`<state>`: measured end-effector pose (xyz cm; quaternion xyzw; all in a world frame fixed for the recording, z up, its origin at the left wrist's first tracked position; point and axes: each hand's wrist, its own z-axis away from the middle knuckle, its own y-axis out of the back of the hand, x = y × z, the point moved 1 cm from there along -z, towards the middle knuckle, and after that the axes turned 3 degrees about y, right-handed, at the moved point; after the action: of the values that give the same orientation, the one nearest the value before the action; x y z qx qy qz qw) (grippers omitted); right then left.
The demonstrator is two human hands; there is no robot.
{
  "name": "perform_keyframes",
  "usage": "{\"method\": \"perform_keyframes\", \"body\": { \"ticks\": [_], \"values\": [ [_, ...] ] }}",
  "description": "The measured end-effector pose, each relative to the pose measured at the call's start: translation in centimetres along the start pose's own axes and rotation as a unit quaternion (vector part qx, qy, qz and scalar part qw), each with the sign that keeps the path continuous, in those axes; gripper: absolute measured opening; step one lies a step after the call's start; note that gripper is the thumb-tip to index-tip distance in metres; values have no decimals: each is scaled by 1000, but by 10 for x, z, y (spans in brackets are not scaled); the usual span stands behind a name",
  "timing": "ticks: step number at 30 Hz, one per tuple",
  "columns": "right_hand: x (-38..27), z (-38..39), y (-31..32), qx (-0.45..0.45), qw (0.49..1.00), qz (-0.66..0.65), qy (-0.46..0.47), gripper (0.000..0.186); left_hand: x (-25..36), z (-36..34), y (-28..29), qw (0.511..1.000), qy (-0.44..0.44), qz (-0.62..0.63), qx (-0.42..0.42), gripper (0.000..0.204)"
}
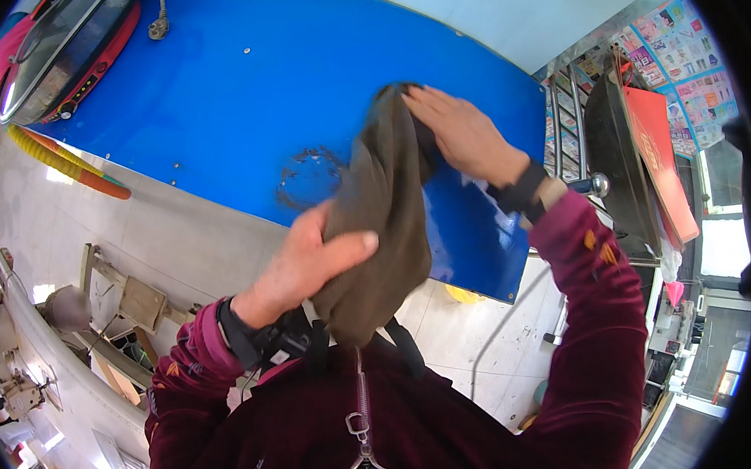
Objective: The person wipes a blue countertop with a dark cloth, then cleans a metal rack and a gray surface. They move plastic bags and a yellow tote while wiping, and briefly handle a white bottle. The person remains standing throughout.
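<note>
An olive-brown piece of cloth (373, 208) hangs bunched in front of my body, over the front part of a blue-topped table (232, 87). My left hand (309, 266) grips its lower left side, with the thumb lying across the fabric. My right hand (460, 135) holds the upper end, fingers together over the top edge and partly hidden at their tips. Behind the cloth, a dark scuffed ring marks the tabletop.
A red-and-black machine (71, 64) and plug (159, 27) sit at back left. A yellow tube (70, 161) lies beside the table. Sewing machines (11, 369) stand left. A metal rack (561, 123) and dark board with red panel (652, 160) are at right.
</note>
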<state>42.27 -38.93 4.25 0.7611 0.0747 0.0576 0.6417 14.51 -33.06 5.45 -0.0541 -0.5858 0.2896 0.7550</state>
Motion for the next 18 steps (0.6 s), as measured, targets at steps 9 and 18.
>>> {"method": "perform_keyframes", "body": {
  "ticks": [9,18],
  "values": [
    [-69,57,31,-88,994,-52,-33,51,2,21,14,993,78,-15,-84,57],
    [-4,-8,-12,50,999,8,15,45,8,2,9,998,5,60,3,44]
  ]
}}
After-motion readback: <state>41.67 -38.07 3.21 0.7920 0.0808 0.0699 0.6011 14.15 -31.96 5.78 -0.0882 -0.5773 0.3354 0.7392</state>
